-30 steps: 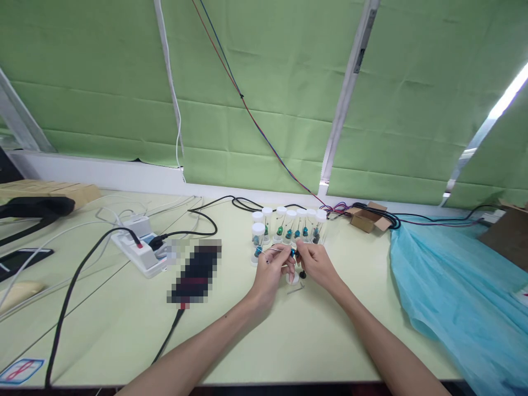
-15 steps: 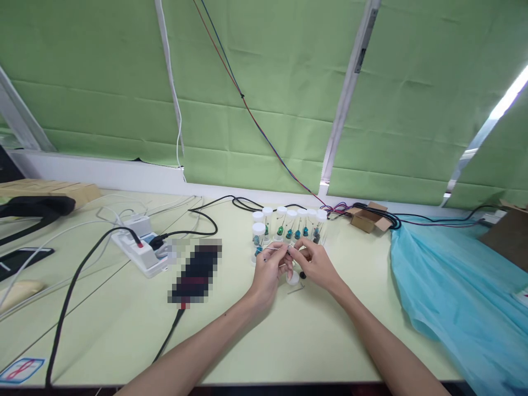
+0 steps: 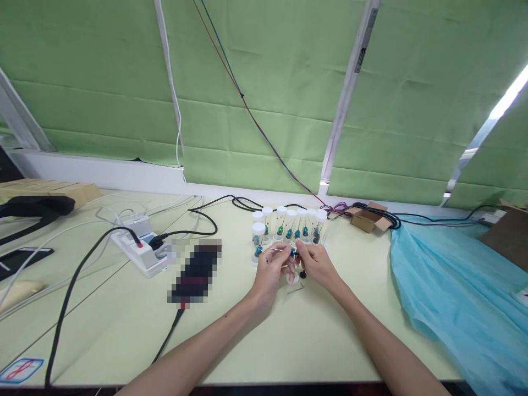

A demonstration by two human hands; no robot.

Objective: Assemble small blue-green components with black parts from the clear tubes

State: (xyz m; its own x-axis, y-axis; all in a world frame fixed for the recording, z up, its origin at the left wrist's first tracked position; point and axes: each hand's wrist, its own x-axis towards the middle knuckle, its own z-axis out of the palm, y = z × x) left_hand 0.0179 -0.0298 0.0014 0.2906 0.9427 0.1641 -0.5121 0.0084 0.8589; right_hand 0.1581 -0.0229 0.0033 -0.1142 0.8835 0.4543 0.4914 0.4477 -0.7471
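Just in front of a row of capped vials [image 3: 290,223] on the bench [image 3: 247,341], the left hand [image 3: 270,275] has its grip closed on a thin pin [image 3: 275,249]. The right hand [image 3: 319,265] pinches the blue bead [image 3: 293,253] at the pin's end.

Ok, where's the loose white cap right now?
Head view, centre: the white cap lies on the table beside a small black knob, between the left hand and right hand, under the thin pin they pinch.
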